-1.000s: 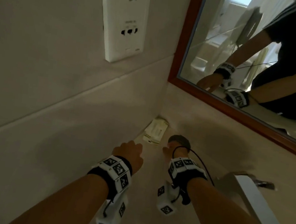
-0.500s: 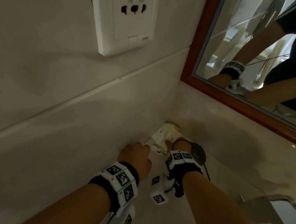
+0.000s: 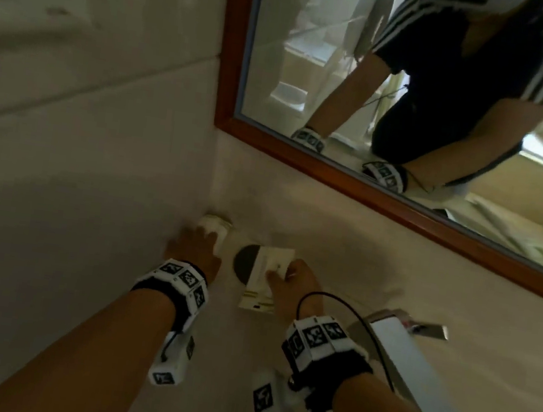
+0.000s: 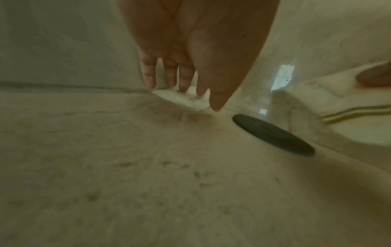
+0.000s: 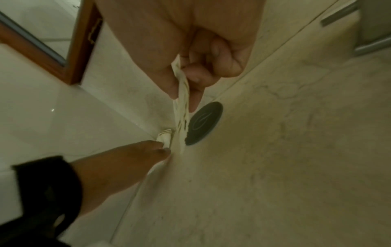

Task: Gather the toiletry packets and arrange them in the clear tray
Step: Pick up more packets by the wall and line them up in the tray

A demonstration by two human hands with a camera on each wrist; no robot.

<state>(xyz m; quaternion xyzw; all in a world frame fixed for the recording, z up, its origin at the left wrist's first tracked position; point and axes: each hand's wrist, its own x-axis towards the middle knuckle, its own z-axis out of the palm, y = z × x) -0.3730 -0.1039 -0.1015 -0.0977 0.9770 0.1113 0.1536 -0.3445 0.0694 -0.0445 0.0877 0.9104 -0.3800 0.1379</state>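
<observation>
A small white toiletry packet (image 3: 217, 225) lies in the corner where the counter meets the two walls. My left hand (image 3: 208, 237) reaches it with straight fingers, the fingertips (image 4: 184, 89) resting on the packet (image 4: 188, 103). My right hand (image 3: 280, 271) pinches a few flat white packets with gold stripes (image 3: 265, 282) between thumb and fingers (image 5: 195, 93), holding them (image 5: 182, 120) just above a black round disc (image 3: 243, 266) on the counter. No clear tray is in view.
A wood-framed mirror (image 3: 369, 187) hangs on the back wall and reflects the person. A metal tap (image 3: 399, 329) stands at the right above the basin. The beige stone counter (image 4: 148, 167) runs toward me from the corner. The black disc (image 5: 204, 122) lies flat.
My right hand has lifted the striped packets off the corner pile and drawn them back over the black disc. My left hand has moved forward onto the packet left in the corner.
</observation>
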